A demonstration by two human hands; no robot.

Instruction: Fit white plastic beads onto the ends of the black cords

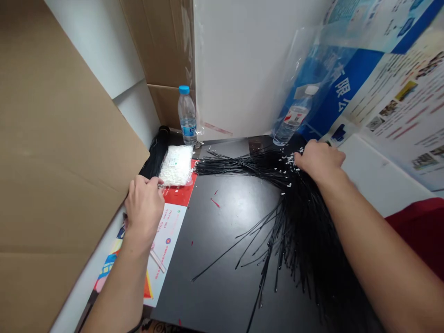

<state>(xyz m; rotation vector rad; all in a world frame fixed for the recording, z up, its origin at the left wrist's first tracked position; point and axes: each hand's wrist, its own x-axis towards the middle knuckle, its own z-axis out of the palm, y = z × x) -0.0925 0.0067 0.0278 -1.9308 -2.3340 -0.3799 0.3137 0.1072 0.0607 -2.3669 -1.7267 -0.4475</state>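
My left hand is closed in a pinch at the lower left corner of a clear bag full of small white pieces. Whatever is between its fingertips is too small to make out. A large bundle of thin black wires fans over the right side of the dark table. More black wires run left from it towards the bag. Over the top of the bundle, my right hand has its fingers curled, and what they hold is hidden. Small white pieces lie scattered on the wires beside its thumb.
A blue-capped water bottle stands behind the bag; a white-capped bottle leans at the back right. Cardboard walls off the left. A red and white printed sheet lies on the table, with red scraps nearby.
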